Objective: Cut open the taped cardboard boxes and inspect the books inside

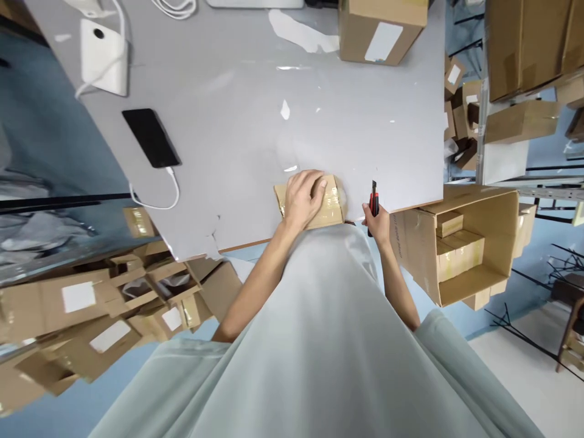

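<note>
A small taped cardboard box point(332, 207) lies at the near edge of the grey table point(255, 121). My left hand point(303, 198) rests on top of it, fingers curled over the lid, pressing it down. Just to the right of the box, my right hand point(378, 224) is closed round a red and black utility knife point(374, 201), its blade end pointing up and away from me. The knife is a short way from the box and does not touch it.
A black phone point(151, 137) on a white cable and a white charger point(104, 56) lie on the table's left. A larger box point(381, 27) stands at the far edge. An open carton point(465, 243) with small boxes sits right of the table; several boxes point(104, 310) pile at left.
</note>
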Tool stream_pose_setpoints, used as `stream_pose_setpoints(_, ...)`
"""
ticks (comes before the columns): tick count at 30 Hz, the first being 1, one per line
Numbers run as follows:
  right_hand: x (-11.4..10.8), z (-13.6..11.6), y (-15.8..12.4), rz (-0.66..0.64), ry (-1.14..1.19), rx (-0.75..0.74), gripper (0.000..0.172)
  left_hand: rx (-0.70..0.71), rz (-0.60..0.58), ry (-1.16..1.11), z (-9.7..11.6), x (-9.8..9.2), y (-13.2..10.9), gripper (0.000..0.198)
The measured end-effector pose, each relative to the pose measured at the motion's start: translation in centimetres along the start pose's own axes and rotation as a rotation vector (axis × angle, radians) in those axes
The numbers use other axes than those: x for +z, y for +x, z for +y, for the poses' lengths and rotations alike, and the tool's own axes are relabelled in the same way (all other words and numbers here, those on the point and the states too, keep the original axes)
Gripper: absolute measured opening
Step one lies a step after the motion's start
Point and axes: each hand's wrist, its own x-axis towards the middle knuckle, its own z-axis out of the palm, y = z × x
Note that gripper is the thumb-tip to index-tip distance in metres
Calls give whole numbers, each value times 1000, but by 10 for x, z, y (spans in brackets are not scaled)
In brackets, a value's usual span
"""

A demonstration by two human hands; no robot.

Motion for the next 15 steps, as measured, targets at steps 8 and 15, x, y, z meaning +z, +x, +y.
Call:
stream_pose_setpoints(8, 85, -4, 84, -322, 189, 46, 41, -231, 206, 203, -72, -63, -71, 47)
stream_pose_setpoints(15, 94, -32, 79, -422, 154, -115, 54, -672, 346, 202, -99, -70, -113, 68)
